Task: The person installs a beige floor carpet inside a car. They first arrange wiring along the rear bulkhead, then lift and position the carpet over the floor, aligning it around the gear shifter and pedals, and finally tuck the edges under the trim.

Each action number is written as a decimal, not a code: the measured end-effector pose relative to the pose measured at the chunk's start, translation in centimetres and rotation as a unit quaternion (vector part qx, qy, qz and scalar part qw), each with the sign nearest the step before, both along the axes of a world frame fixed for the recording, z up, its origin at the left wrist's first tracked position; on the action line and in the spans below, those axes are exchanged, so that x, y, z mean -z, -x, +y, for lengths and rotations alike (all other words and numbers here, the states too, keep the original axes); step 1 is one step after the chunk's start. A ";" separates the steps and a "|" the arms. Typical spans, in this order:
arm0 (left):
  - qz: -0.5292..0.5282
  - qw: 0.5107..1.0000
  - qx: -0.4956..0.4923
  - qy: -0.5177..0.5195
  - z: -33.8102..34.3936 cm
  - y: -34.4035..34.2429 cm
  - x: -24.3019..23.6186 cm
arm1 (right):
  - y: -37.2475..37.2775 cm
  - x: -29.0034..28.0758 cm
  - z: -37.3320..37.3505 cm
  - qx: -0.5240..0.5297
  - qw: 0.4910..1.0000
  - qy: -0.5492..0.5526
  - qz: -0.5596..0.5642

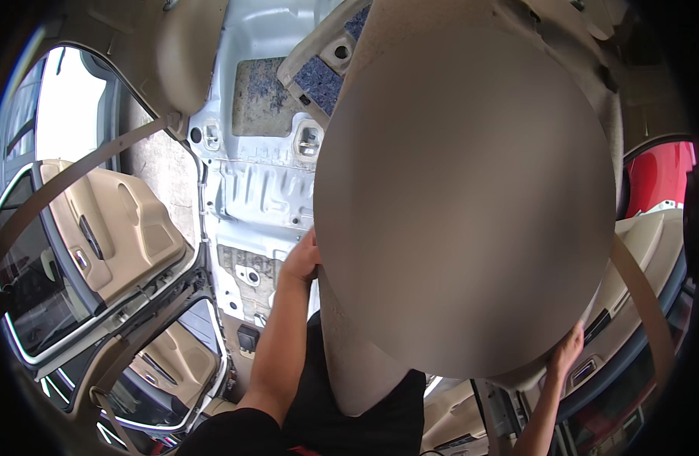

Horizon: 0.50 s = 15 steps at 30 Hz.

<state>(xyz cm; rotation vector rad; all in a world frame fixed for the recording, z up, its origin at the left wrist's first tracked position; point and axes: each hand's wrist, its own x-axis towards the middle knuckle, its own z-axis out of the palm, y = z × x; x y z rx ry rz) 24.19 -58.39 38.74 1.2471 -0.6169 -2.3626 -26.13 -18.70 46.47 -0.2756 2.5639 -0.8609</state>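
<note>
From my end I have a large beige panel (358,349) stretching from the top of the view almost to the bottom, its narrow lower end in front of black clothing (311,414); a round grey-brown blur hides most of its face. My left hand (302,262) meets the panel's left edge, but the fingers run out of sight there, so I cannot tell how far that grip is closed. My right hand (568,351) is lower, at the opposite side, its grip pinching the lower right rim. Left of the panel lies the bare pale metal floor (262,190) of a car, with a blue-speckled pad (319,80) farther up. A tan door panel (121,220) stands open at far left, crossed by a belt strap (68,173); red bodywork (659,181) shows at far right.
</note>
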 end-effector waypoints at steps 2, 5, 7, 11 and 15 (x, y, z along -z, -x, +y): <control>-0.113 0.987 0.087 0.075 -5.1 2.2 -6.6 | -6.0 3.1 -5.0 -0.012 0.992 -0.039 -0.120; -0.226 0.961 0.039 0.153 -8.5 3.7 -13.8 | -12.5 6.4 -10.3 -0.026 0.986 -0.015 -0.165; -0.274 0.937 0.056 0.208 -13.1 1.0 -17.0 | -15.0 7.0 -11.3 -0.002 0.968 -0.012 -0.249; -0.434 0.759 0.265 0.406 -24.0 0.4 -26.9 | -18.9 3.5 -13.5 -0.012 0.904 0.048 -0.426; -0.537 0.517 0.236 0.623 -36.0 -0.1 -34.9 | -25.9 -1.0 -25.7 -0.105 0.866 0.085 -0.482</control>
